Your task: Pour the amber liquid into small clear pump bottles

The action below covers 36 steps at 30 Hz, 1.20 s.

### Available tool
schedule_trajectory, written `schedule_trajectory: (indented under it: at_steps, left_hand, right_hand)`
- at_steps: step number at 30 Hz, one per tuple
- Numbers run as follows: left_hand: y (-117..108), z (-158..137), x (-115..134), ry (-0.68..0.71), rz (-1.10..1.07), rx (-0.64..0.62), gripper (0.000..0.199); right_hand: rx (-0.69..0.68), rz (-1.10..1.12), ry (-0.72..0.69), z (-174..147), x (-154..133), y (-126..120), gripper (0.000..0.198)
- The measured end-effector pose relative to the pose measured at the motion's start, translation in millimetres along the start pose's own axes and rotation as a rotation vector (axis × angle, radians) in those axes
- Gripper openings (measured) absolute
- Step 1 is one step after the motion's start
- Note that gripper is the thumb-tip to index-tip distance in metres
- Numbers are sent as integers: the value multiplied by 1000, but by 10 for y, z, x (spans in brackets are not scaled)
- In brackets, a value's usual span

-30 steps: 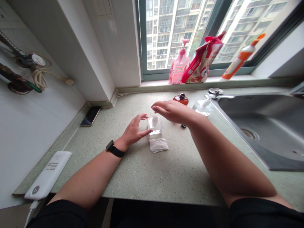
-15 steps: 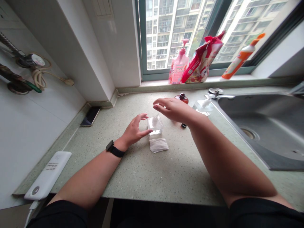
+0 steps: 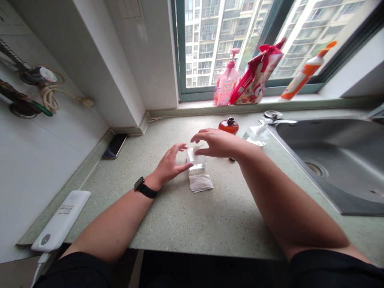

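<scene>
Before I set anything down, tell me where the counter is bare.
Bare counter lies between the folded tissue and the front edge; between the phone, power bank and left forearm; and between the phone and amber bottle. Crowded: the square clear bottle, with the left hand beside it and the right hand at its top. A clear pump bottle borders the sink.

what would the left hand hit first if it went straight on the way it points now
Most likely the clear, boxy bottle, just ahead of the left hand's fingertips. The thumb overlaps the bottle in this view, so they may already touch; depth is unclear.
</scene>
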<state>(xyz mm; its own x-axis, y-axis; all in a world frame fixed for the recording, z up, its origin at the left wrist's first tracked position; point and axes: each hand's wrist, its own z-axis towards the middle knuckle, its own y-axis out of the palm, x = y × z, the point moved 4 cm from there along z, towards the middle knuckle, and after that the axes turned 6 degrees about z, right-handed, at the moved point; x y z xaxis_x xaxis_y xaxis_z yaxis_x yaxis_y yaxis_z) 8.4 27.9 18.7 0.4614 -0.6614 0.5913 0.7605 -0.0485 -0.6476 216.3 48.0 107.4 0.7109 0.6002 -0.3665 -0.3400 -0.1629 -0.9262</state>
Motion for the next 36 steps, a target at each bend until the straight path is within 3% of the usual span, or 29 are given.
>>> schedule_trajectory:
  at_steps: [8, 13, 18, 22, 36]
  left_hand:
    - [11, 10, -23, 0, 6, 10, 76]
    - [8, 3, -20, 4, 13, 13, 76]
    - [18, -5, -26, 4, 8, 10, 75]
    - [27, -3, -25, 4, 2, 5, 76]
    - [7, 7, 4, -56, 49, -2, 78]
  right_hand:
    - [-85, -44, -37, 69, 21, 111, 19]
    - [-41, -125, 56, 70, -35, 109, 25]
    - [-32, -36, -23, 51, 4, 106, 31]
    - [-57, 2, -84, 51, 38, 115, 20]
    - [17, -114, -95, 82, -16, 134, 18]
